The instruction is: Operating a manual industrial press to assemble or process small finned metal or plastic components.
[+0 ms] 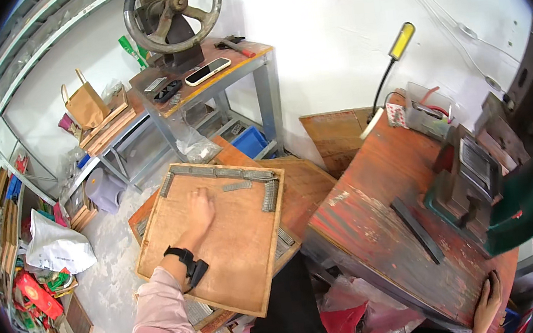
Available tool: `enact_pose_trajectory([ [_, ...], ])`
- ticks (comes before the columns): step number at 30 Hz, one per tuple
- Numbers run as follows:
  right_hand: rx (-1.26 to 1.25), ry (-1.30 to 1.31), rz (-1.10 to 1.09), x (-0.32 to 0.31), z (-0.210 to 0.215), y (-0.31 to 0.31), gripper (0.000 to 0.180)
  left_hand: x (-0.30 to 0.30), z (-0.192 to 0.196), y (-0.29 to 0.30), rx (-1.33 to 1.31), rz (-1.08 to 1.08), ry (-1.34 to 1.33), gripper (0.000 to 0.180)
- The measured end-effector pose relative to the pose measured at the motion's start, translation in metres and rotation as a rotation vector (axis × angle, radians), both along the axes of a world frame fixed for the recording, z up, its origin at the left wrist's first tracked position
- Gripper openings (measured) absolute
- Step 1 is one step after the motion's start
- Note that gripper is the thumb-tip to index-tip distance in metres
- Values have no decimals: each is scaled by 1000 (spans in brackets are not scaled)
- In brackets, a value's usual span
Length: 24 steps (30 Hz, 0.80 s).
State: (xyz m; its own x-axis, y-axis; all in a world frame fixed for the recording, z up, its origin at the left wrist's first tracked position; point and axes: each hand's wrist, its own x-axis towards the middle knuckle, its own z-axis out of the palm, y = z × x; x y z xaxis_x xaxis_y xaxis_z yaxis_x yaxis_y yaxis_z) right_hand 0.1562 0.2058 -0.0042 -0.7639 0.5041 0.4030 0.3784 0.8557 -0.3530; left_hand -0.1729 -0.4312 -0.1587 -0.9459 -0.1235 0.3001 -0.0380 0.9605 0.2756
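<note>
My left hand (201, 211) is closed over the shallow wooden tray (223, 249), its fingertips turned down toward the board. Anything they hold is hidden. Rows of small grey metal pieces (215, 172) line the tray's far edge and corners, and a short grey strip (237, 186) lies loose to the right of my left hand. More grey pieces stand in a block (270, 195) along the tray's right side. At the lower right, my right hand (487, 302) rests on the edge of the worn red-brown table (361, 202), fingers stretched out and holding nothing.
A dark flat bar (417, 231) lies on the table beside a heavy green-and-grey machine (477, 190). Behind it stand a clear bin (426, 107) and a yellow lamp (403, 41). A handwheel press (174, 13) and a phone (208, 72) occupy the far bench.
</note>
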Motion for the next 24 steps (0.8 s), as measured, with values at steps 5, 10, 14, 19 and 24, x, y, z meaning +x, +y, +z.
enact_pose_trajectory([
  [5, 158, 3, 9, -9, 17, -23, 32, -44, -28, -77, -246, 384, 95, 47],
  [10, 128, -16, -35, -10, 17, -24, 32, -62, -30, -115, -403, 429, 56, 40],
  [14, 123, -17, -23, -18, 17, -27, 32, -65, -36, -130, -440, 429, 88, 20],
  [19, 141, -11, -15, -20, 16, -27, 32, -65, -23, -126, -436, 404, 55, 19],
  [24, 158, 7, -15, -16, 14, -24, 30, -75, -19, -135, -304, 427, -85, 22],
])
